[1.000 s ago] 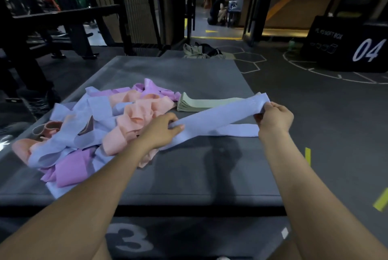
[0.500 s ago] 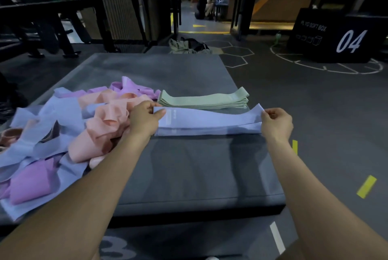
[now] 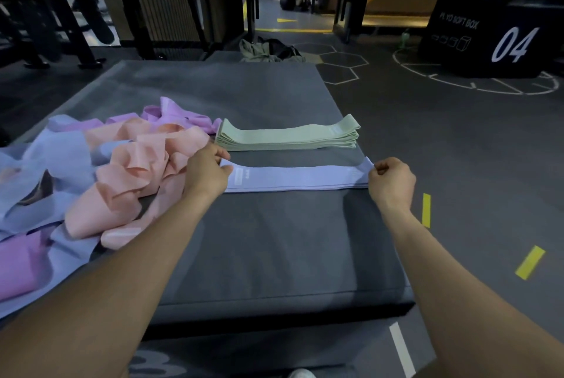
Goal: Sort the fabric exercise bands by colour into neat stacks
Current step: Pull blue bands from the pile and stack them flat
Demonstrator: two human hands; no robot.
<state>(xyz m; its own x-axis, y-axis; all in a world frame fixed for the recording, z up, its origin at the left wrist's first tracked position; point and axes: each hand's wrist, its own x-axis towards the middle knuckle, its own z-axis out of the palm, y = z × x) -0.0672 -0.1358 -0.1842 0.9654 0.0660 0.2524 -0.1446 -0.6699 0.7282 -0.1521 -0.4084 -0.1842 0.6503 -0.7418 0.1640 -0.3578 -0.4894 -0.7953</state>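
A: Head view: where is the band being sorted?

B: The lavender-blue band (image 3: 293, 178) lies flat on the grey mat (image 3: 274, 255), just in front of the green stack (image 3: 288, 135). The left hand (image 3: 207, 173) pinches its left end with curled fingers; the right hand (image 3: 392, 179) pinches the right end.

A: How will it handle?

B: Soft, light and limp, I'd judge; it sags unless held at both ends, so the end folds are the places to take it. The unsorted heap (image 3: 91, 182) of peach, purple and blue bands lies at the left.
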